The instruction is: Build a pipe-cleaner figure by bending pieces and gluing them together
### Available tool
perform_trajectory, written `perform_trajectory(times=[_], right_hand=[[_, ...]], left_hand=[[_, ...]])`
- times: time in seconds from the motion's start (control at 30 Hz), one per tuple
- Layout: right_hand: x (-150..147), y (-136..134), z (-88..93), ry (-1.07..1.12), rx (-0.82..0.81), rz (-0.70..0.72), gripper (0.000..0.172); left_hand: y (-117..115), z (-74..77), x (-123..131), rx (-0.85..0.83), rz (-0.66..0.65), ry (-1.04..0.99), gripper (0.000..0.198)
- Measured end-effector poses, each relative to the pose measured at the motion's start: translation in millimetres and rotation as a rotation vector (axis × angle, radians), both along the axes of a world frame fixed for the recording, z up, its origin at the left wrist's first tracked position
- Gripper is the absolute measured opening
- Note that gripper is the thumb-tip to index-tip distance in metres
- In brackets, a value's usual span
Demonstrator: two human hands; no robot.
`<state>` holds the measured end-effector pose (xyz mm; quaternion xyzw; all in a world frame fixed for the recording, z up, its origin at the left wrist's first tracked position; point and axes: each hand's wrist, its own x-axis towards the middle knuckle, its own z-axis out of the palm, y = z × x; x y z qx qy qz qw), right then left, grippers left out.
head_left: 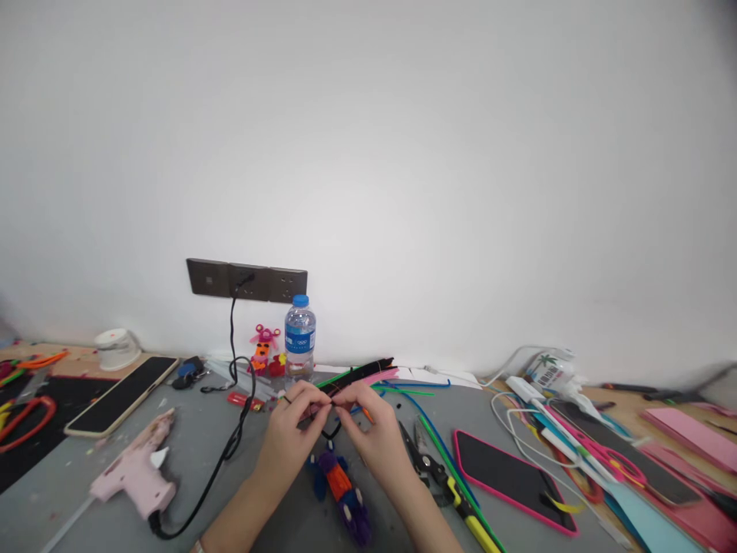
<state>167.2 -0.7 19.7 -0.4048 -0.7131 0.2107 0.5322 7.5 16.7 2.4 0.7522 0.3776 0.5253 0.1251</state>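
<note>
My left hand (299,422) and my right hand (368,422) meet fingertip to fingertip near the middle of the table. Both pinch a thin black stem (330,435), whose bent part hangs below the fingers. Just under them on the grey mat lies a purple and orange fuzzy figure (341,488). Behind the hands is a bundle of black, green and pink fuzzy stems (362,374).
A pink glue gun (138,472) with a black cord lies left. Pliers (454,491), green stems and a pink-edged phone (512,480) are right. A water bottle (300,338) stands by the wall; pink scissors (610,457) lie farther right.
</note>
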Motion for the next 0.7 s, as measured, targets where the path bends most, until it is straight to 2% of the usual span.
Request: perform_trajectory(times=[0.37,0.7], right_hand=[[-4.2,-0.6,0.8,0.033,0.025,0.043,0.015],[-7.7,-4.5,-0.4,0.054,-0.022,0.041,0.017]], left_hand=[[4.2,-2.0,-2.0,-0.029,0.067,-0.004,0.012],[2.1,0.3,-1.3,0.010,0.090,0.026,0.019]])
